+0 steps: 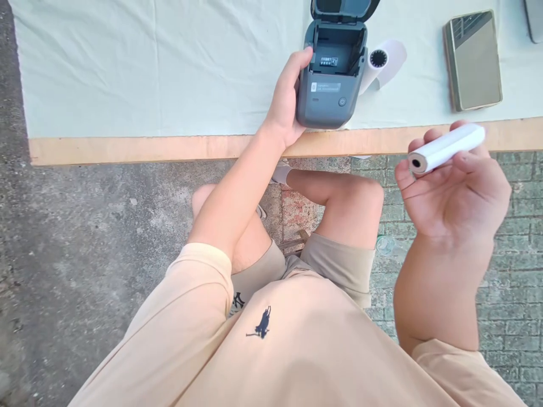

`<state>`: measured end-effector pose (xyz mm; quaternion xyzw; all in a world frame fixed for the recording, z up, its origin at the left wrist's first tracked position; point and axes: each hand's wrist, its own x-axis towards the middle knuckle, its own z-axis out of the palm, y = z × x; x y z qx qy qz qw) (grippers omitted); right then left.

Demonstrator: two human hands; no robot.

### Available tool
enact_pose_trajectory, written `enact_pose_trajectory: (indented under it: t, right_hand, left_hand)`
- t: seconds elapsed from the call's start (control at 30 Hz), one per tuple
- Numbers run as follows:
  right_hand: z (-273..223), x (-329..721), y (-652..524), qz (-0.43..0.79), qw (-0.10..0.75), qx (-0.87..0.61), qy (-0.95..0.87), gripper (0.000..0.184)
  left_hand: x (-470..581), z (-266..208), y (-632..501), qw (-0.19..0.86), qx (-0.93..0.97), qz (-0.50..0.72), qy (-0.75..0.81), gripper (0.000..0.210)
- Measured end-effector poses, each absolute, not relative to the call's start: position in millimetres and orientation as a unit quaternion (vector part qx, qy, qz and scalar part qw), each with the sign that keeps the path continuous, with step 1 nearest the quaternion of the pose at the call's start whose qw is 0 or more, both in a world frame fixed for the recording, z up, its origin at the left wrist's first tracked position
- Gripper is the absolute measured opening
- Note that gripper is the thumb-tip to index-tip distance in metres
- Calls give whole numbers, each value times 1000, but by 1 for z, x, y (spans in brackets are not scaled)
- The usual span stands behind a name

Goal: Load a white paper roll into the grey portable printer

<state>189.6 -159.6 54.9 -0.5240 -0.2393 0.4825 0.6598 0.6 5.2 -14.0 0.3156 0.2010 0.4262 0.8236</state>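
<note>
My left hand (289,99) grips the left side of a dark grey portable label printer (326,102) at the table's near edge. Its lid (344,8) stands raised at the back, and the paper bay beneath shows no roll inside. Held in the fingers of my right hand (456,192), palm up, is a slim white paper roll (449,148) with a dark hole at its near end. This hand is in front of the table edge, to the right of the printer. Another paper roll (373,68) with a black toothed core lies just right of the printer, its loose end curling away.
A pale cloth (169,73) covers the table, whose bare wooden edge (139,148) runs along the front. At the right lies a smartphone-like slab (474,62); part of a grey object (535,20) shows in the corner. My legs are below the table edge.
</note>
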Motion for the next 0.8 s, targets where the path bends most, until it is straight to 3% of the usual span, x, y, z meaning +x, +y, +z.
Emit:
enact_pose_trajectory:
  t: [0.13, 0.3, 0.57, 0.7, 0.8]
  right_hand:
    - [43, 198, -148, 480, 657, -551, -186, 27]
    - [34, 205, -124, 459, 657, -505, -321, 36]
    - [19, 223, -59, 246, 544, -571, -563, 55]
    - [-3, 236, -36, 148, 498, -665, -537, 48]
    - [-2, 239, -37, 175, 469, -704, -504, 54]
  left_hand:
    - [-1, -8, 0, 821, 307, 435, 208, 35]
    - [-4, -1, -6, 826, 242, 415, 295, 36]
    - [-4, 3, -5, 828, 203, 431, 295, 26]
    - [-4, -2, -5, 806, 224, 460, 297, 28]
    - [-4, -3, -6, 793, 236, 480, 290, 24]
